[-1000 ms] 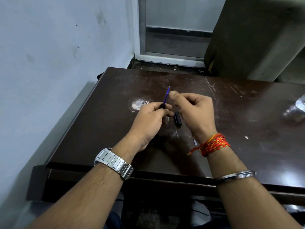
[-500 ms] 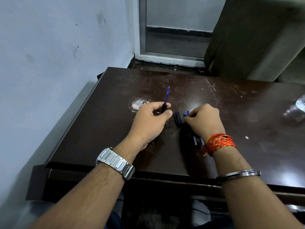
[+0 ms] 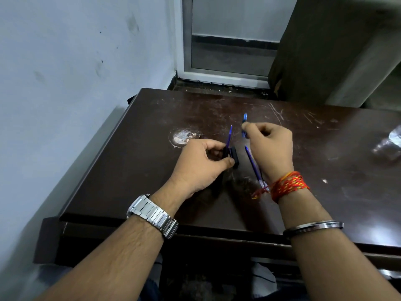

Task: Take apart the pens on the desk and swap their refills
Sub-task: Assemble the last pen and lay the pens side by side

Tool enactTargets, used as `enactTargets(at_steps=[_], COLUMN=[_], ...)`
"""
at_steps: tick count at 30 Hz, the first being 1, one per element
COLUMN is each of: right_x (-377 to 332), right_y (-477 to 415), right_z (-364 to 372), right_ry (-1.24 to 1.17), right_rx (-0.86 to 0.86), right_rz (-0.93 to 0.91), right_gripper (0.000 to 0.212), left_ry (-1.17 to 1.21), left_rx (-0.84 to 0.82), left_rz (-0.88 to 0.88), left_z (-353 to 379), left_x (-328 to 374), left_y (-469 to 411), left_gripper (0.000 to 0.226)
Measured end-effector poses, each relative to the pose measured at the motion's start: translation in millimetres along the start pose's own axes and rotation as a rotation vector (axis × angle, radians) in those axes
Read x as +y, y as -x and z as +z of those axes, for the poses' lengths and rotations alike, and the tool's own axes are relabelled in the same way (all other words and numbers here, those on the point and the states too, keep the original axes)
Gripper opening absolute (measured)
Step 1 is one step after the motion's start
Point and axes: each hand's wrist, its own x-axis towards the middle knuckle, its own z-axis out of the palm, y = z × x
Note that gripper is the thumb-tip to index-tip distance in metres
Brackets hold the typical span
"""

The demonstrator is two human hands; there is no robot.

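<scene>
**Head view, near to far.** Two forearms reach over the front edge of the desk (image 3: 121, 198). There is a steel watch (image 3: 152, 215) on the left wrist, and a metal bangle (image 3: 312, 227) and a red-and-yellow thread band (image 3: 289, 184) on the right.

The left hand (image 3: 200, 165) has its fingers curled round a black barrel (image 3: 226, 153). A blue refill (image 3: 230, 135) projects from the barrel, its long axis steep and its tip pointing away from the viewer toward the far edge. Just beside the left thumb, a short black piece (image 3: 234, 157) lies on the desk.

A slender blue part (image 3: 252, 164) lies flat between the hands. Its axis is diagonal, the far end near the black piece and the near end running under the right wrist.

The right hand (image 3: 272, 146) is raised, thumb and forefinger pinching a blue pen piece (image 3: 244, 124). This piece runs roughly parallel to the refill, upper end pointing away.

**Change.** Half a second earlier the right hand lay low on the desk over the loose parts. It is now lifted and carries the blue pen piece, which leaves the slender blue part uncovered. The left hand, barrel and refill keep the same place and heading.
</scene>
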Motion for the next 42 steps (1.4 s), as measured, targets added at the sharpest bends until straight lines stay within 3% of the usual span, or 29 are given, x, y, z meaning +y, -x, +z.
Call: enactTargets(at_steps=[3,7,12,24,42], right_x=[-5,-6,-2,7,4], right_y=[1,1,1,5,10], right_z=[4,7,9,16,12], right_ry=[-0.312,-0.441,-0.358,-0.156,-0.175], right_rx=[-0.004,-0.037,-0.061,-0.258,-0.349], right_rz=[0.044,0.032,-0.012,-0.051,0.011], right_gripper=[0.023,0.018,0.010,0.019,0.023], left_ry=[-0.044,-0.065,-0.110,-0.023,0.006], left_rx=[-0.023,-0.042,-0.047,0.071,0.112], left_rz=[-0.006,-0.024,-0.022,-0.002,-0.017], left_z=[1,1,1,-1,0], left_x=[-2,-4,-2,-1,-3], left_y=[-1,-2,-1,-2,-3], left_gripper=[0.027,0.022,0.022,0.020,0.020])
